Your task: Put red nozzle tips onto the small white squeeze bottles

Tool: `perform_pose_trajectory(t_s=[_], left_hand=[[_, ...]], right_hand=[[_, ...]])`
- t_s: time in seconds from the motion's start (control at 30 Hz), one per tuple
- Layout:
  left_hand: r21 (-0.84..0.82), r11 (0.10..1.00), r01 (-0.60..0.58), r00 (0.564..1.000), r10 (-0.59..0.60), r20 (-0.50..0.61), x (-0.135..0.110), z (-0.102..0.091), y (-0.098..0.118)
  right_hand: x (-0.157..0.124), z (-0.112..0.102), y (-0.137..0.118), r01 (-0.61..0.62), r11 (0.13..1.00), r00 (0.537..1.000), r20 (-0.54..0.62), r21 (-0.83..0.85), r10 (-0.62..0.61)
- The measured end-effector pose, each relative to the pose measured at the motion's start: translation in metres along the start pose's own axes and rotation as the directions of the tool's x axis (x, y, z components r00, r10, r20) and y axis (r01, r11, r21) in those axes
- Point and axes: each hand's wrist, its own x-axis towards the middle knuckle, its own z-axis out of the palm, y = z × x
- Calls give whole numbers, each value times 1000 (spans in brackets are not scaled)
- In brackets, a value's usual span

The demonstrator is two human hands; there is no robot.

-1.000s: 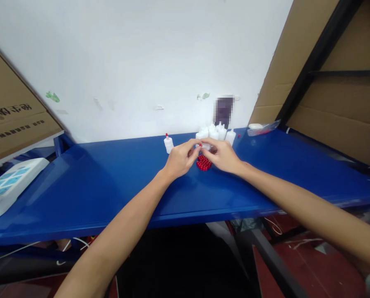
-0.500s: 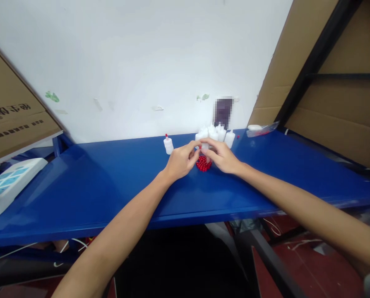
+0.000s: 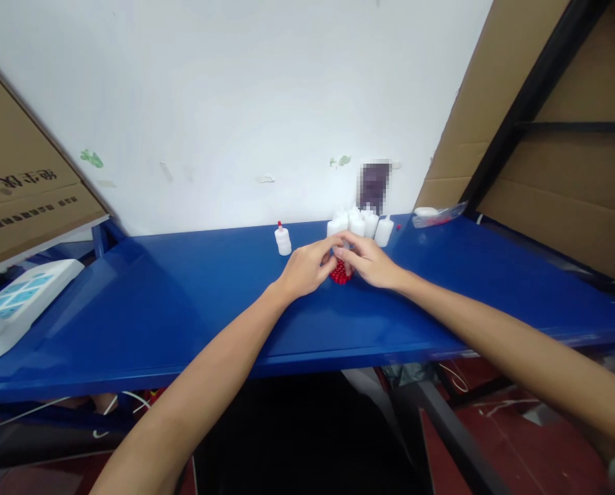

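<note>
My left hand (image 3: 310,267) and my right hand (image 3: 369,261) meet fingertip to fingertip over a small pile of red caps (image 3: 340,273). Thumb and fingers of the left are pinched together; a small red cap showed at these fingertips a moment earlier, but the fingers cover it now. The right hand's fingers are curled, and something pale shows between the hands; I cannot tell what it is. Right behind them stands a group of white bottles (image 3: 358,225). A white bottle with a red tip (image 3: 283,241) stands apart, left of the hands.
A white device with blue panels (image 3: 21,299) lies at the table's left end. At the back right are a clear plastic bag (image 3: 440,216) and a loose red cap (image 3: 399,227). A white wall (image 3: 225,117) and cardboard (image 3: 560,199) border the blue table (image 3: 173,302).
My fingers have drawn closer together, and the red cap between them has gone out of sight. The view has shifted slightly. The bottles have not moved.
</note>
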Motion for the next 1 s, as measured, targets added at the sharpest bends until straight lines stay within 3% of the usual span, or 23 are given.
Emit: perform_pose_trajectory(t_s=[0.2,0.43,0.6,0.7,0.77,0.87,0.9,1.0], left_hand=[[-13,998,54,998,-54,21,0,-1,-1],[-2,1000,0,999,0,-51,-2,3,-3],[51,998,-39,999,40,-30,-3,5,-7],[108,992,-60,988,74,-132,1,3,-9],[157,988,-6,955,53,-293,5,-2,-11],[155,975,157,839,-48,-543,9,-15,-24],[137,970,202,802,-84,-591,9,-20,-30],[108,944,312,757,-178,-629,6,-32,-50]], right_hand=[[2,-1,2,-48,993,999,-21,110,50],[3,0,-5,-57,965,998,38,255,49],[4,5,-4,-59,970,998,28,234,54],[6,7,-1,-87,968,995,-29,234,96],[8,5,-2,-89,968,985,-124,235,120],[10,-5,-2,-50,989,929,-357,140,98],[10,-11,-1,-36,996,896,-439,80,68],[9,-31,6,-40,995,780,-626,-94,-27]])
